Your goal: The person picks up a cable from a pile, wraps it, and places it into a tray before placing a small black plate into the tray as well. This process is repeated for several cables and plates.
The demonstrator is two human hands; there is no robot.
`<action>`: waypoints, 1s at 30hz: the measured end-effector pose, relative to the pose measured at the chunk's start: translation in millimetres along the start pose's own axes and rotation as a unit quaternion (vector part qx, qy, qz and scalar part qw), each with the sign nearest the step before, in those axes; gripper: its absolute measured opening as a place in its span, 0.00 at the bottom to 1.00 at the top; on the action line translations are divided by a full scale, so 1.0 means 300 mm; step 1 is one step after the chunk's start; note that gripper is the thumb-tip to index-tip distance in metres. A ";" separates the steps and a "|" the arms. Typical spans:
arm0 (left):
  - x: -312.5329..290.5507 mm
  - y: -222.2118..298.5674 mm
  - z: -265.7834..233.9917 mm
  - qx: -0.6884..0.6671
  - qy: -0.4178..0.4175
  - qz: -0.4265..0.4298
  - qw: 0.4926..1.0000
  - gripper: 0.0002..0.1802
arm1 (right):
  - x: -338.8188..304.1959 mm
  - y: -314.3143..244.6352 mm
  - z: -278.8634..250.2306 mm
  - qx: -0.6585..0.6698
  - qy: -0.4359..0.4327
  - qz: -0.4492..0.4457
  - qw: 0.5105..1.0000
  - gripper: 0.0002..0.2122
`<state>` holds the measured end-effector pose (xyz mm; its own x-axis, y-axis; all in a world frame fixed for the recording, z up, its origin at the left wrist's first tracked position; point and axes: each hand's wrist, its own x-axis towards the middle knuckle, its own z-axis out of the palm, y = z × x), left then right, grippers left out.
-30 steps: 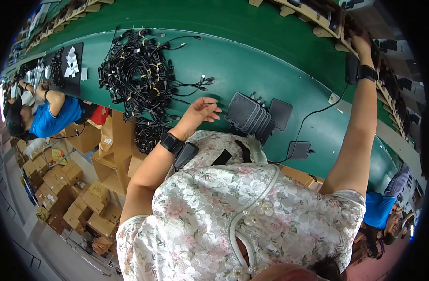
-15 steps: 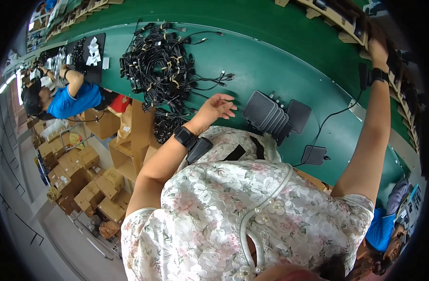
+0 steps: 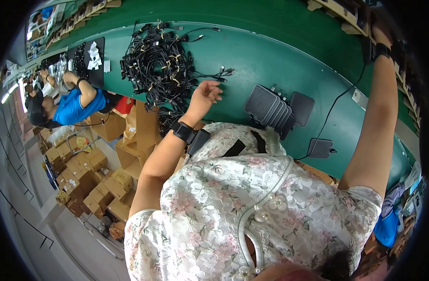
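My left hand [image 3: 206,97] hovers over the green workbench with its fingers loosely curled and apart, and nothing shows in it. Just left of it lies a large heap of black cables [image 3: 160,70], tied in bundles with tan bands. Several black square devices [image 3: 270,107] stand stacked on edge to its right, and one more flat black device [image 3: 300,108] lies against them. My right hand [image 3: 382,35] stretches to the far right, at a row of wooden holders [image 3: 350,29]; its fingertips are hidden there.
Another black device [image 3: 320,148] lies at the bench's near edge; a thin black cord [image 3: 330,108] runs toward my right wrist. At left a co-worker in a blue shirt [image 3: 81,107] works at the bench. Cardboard boxes [image 3: 78,171] are piled on the floor. A dark mat [image 3: 96,65] holds white slips.
My left hand has moved a little left and up, closer to the cable heap. My right hand has shifted slightly further up and right along the holders.
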<state>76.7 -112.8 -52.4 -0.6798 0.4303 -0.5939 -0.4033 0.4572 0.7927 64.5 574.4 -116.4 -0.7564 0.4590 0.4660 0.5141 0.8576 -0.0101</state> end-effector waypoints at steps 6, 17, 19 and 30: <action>0.026 -0.032 0.030 -0.004 -0.032 -0.012 0.999 0.11 | -0.129 -0.439 -0.319 -0.036 0.019 0.067 0.997 0.14; 0.115 -0.104 0.075 0.142 -0.379 -0.233 0.884 0.18 | -0.920 -1.141 -0.576 0.215 -0.323 -0.145 0.910 0.11; 0.120 -0.117 0.110 0.096 -0.389 -0.240 0.884 0.18 | -0.959 -1.155 -0.534 0.243 -0.323 -0.101 0.909 0.11; 0.145 -0.013 0.109 -0.168 -0.392 -0.146 0.893 0.17 | -0.843 -1.094 -0.640 0.804 -0.354 0.292 0.378 0.16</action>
<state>68.7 -70.3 -86.0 0.0686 0.8032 -0.5918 -0.7440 0.4363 0.5060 164.6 132.3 -60.9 -0.9154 0.1374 -0.3784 0.1968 -0.6672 -0.7184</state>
